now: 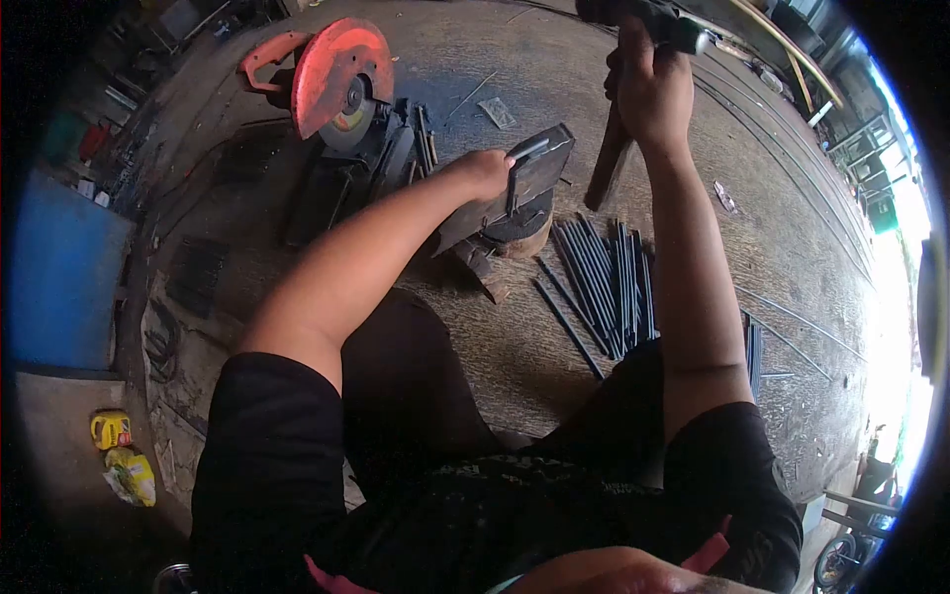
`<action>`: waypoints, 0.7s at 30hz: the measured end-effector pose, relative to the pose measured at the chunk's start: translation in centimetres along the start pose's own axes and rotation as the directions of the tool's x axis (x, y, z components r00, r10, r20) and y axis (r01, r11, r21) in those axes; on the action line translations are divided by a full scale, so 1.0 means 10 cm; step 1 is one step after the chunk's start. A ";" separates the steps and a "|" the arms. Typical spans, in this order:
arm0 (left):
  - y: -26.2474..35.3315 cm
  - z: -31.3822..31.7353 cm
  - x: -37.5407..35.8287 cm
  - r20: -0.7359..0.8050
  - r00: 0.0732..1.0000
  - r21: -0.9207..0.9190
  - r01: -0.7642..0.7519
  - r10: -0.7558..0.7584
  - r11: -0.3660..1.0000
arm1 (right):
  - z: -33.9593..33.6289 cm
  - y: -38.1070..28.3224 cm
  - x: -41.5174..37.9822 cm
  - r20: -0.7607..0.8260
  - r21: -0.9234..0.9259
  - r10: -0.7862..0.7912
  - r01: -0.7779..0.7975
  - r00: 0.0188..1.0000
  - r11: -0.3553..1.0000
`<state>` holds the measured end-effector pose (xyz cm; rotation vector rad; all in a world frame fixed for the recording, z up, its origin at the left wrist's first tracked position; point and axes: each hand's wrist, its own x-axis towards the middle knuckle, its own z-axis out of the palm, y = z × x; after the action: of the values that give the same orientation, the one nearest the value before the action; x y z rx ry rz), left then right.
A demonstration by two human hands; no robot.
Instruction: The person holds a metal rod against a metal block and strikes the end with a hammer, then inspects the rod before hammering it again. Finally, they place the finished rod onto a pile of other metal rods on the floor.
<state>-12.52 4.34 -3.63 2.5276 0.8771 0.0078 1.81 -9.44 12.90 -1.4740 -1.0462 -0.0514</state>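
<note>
My right hand (656, 94) is raised at the upper right, its fingers wrapped round the wooden handle of a hammer (609, 163), whose dark metal head is up at the top edge. My left hand (487, 175) is closed on a short metal rod (530, 150), which lies against a tilted flat steel plate (539, 176). The plate stands over a round wooden block (526, 241). Just right of and below the block, several dark metal rods (604, 282) lie in a loose pile on the ground.
A red cut-off saw (341, 79) stands at the upper left. Long thin rods (782, 139) run along the right side. A blue panel (69, 272) is at the far left, with yellow packets (111, 430) below it. A wheel (836, 560) shows at the lower right.
</note>
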 end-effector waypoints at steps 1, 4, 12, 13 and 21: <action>0.00 0.00 0.00 -0.022 1.000 0.016 -0.007 0.007 1.000 | 0.01 0.04 -0.02 0.006 0.032 0.143 -0.144 0.990 0.989; 0.02 -0.01 0.02 0.031 0.998 0.031 0.045 -0.046 0.998 | 0.28 0.74 -0.35 0.150 -0.282 0.070 -0.025 0.986 0.959; 0.01 0.06 0.12 0.052 0.999 0.094 -0.015 0.010 0.995 | -0.03 0.34 0.03 0.101 -0.171 0.206 -0.187 0.973 0.967; -0.01 0.07 0.12 0.039 0.999 0.052 -0.012 0.010 0.999 | -0.08 0.11 0.06 0.023 -0.049 0.126 -0.125 0.992 0.991; 0.09 -0.09 0.04 0.171 0.982 0.259 -0.119 0.076 0.958 | 0.42 1.09 -0.40 0.417 -0.429 0.172 0.027 0.893 0.903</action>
<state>-11.83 4.33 -2.52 2.7737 0.7299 -0.2982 3.87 -6.32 1.12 -1.9848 -1.4108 0.1304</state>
